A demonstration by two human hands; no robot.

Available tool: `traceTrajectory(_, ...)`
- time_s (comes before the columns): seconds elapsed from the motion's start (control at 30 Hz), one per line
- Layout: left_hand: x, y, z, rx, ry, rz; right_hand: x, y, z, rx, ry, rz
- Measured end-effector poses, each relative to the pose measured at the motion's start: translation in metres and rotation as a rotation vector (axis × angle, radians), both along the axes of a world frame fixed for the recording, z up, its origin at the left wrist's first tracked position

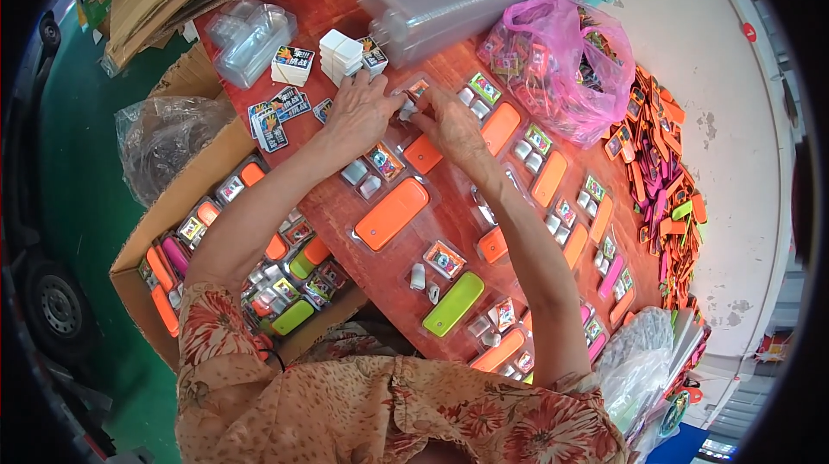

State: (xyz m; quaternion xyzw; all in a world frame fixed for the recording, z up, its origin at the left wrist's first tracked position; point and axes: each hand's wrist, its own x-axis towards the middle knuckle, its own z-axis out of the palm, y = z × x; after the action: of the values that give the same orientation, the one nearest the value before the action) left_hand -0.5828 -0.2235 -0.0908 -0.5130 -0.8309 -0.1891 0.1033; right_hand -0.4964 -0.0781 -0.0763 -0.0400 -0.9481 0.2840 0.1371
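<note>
1. The left hand (361,106) and right hand (454,129) meet over the far part of the red tabletop (324,6), presumably because small parts are easier to manage from both sides.
2. A small pale piece (406,108) lies between the hands. The right thumb and forefinger appear closed in a pinch on it, a hold suited to something so slight. Whether the left fingers also grip it cannot be told.
3. Just beyond the left hand stands a stack of white cards (340,51), with a stack of printed cards (292,66) beside it and loose cards (279,115) nearer; the grouping probably keeps them within easy reach.
4. Clear trays lie spread apart and face up, among them one with an orange case (392,213) and one with a lime-green case (453,304); this likely leaves each compartment accessible.
5. A pink bag (561,66) and a heap of coloured cases (665,192) occupy the right side, seemingly as loose supply.
6. A cardboard box (136,235) sits against the table's left edge, holding packs, perhaps for a short transfer.
</note>
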Motion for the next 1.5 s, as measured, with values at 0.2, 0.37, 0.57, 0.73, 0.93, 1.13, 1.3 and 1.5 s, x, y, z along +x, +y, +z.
traceTrajectory(0.2,0.001,0.000,0.001,-0.030,-0.007,0.007,0.001,0.004,0.003,-0.175,-0.013,0.002)
traceTrajectory(0.37,0.001,-0.002,0.000,-0.012,-0.007,-0.001,-0.003,0.008,0.015,-0.024,-0.254,-0.138)
traceTrajectory(0.57,0.002,0.001,0.000,-0.043,-0.027,0.012,-0.010,-0.005,0.008,-0.054,-0.208,-0.231)
traceTrajectory(0.73,0.002,0.001,0.000,-0.015,0.006,0.011,-0.002,-0.006,-0.003,0.030,-0.148,-0.230)
traceTrajectory(0.93,0.003,0.000,0.003,-0.040,-0.025,0.028,0.000,0.000,0.014,0.172,-0.299,-0.073)
traceTrajectory(1.13,0.006,0.010,0.002,-0.024,0.033,0.001,-0.009,-0.004,-0.002,0.267,-0.297,-0.255)
traceTrajectory(1.3,-0.001,0.015,0.002,-0.125,-0.112,0.068,-0.011,-0.002,-0.002,0.276,-0.320,-0.249)
traceTrajectory(1.5,-0.004,0.023,-0.010,0.112,-0.227,0.165,0.015,-0.002,0.016,0.020,-0.083,-0.082)
